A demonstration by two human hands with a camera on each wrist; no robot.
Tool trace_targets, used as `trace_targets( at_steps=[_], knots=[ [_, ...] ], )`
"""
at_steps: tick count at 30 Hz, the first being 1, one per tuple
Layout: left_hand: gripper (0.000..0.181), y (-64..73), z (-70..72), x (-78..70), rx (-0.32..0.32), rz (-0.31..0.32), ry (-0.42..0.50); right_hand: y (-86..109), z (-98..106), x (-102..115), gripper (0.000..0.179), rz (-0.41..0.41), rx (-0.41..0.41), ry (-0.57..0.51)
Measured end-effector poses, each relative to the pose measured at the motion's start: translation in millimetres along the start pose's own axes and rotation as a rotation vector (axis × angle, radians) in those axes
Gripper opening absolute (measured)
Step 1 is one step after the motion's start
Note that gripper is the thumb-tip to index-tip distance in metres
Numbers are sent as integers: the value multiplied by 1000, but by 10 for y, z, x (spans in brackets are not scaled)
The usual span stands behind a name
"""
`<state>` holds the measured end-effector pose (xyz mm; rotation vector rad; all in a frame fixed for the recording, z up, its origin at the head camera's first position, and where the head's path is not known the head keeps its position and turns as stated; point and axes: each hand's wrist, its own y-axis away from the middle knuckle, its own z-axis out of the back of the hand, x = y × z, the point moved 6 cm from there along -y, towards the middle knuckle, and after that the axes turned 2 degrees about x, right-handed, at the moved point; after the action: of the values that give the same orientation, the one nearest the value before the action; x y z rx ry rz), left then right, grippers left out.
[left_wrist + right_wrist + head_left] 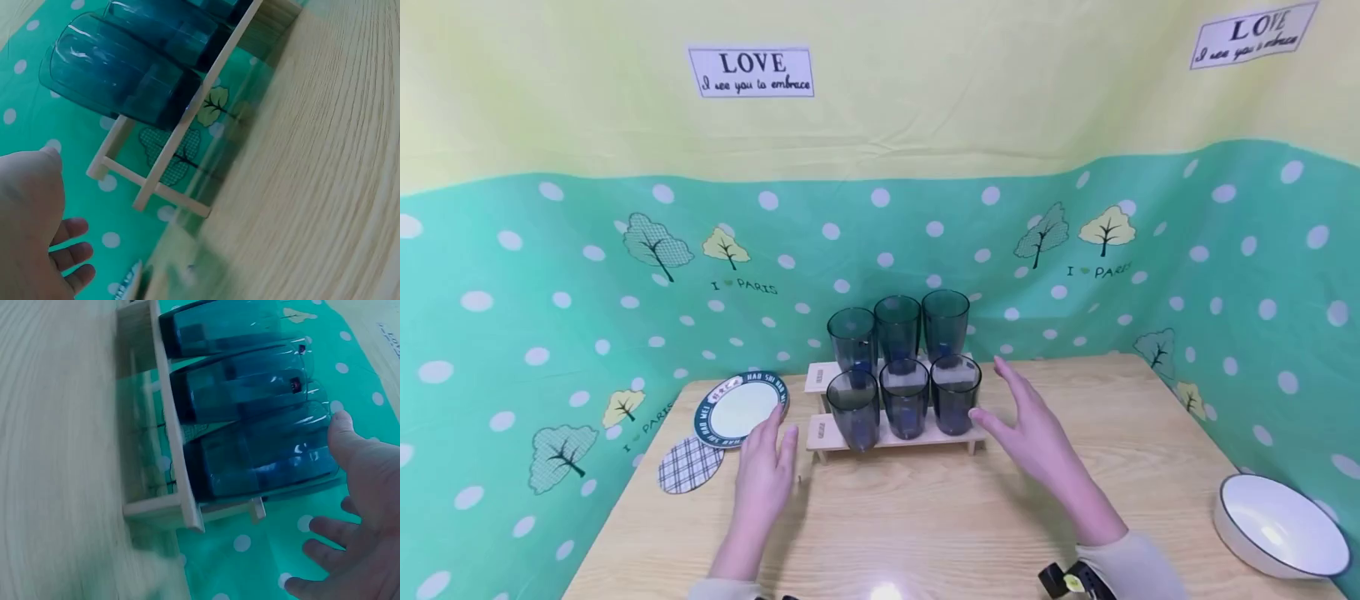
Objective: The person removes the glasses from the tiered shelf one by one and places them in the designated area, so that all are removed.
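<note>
Dark tinted glasses stand in two rows of three on a stepped wooden rack; the front row includes a left glass (pixel 853 410), a middle glass (pixel 904 400) and a right glass (pixel 955 396). My right hand (pixel 1033 429) is beside the front right glass, its thumb tip close to the side of that glass (pixel 262 453). Left of the rack (pixel 887 438), my left hand (pixel 763 475) hovers with fingers extended and holds nothing. Its fingertips overlap the edge of a white plate (pixel 741 410) with a dark lettered rim. In the left wrist view, the thumb points toward the nearest glass (pixel 125 72).
A round checked coaster (pixel 690 465) lies partly under the plate. At the right edge of the wooden table (pixel 895 517) sits a white bowl (pixel 1281 525) with a dark rim. A green dotted cloth (pixel 880 242) hangs close behind the rack and along both sides.
</note>
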<state>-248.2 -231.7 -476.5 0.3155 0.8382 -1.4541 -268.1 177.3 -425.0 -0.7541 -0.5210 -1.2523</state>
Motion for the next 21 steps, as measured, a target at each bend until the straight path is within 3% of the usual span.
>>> trace_targets(
  at_steps=[9,21],
  knots=[
    [62,-19,-181,121,10,101,88,-105,-44,73,94,22,6,-156],
    [61,-55,-396,176,30,133,236,-203,-77,114,91,-24,59,-325]
  ],
)
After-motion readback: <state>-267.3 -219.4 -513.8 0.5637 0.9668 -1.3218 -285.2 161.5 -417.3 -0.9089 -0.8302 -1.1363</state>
